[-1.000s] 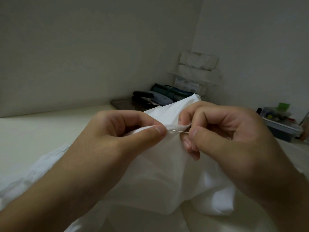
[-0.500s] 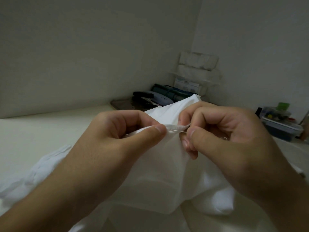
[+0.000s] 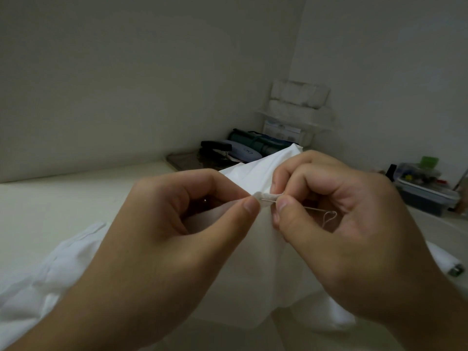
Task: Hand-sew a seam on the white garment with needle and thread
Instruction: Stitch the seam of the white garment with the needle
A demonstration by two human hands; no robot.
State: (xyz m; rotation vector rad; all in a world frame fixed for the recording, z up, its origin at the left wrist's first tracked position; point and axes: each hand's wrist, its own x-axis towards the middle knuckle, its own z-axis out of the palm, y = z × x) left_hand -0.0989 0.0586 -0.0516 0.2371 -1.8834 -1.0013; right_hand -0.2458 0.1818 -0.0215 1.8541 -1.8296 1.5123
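Sewing mid-stitch: white garment point(image 3: 253, 262) heaped at table's near edge, fold pinched by left hand point(image 3: 162, 239), right hand point(image 3: 342, 236) pinching needle point(image 3: 269, 200) entering that fold, thread point(image 3: 329, 217) looped at its eye; next, likely pushing needle through.

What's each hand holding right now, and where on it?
Left hand pinches the folded edge of the white garment between thumb and forefinger. Right hand pinches the needle partway along its shaft, against the same fold.
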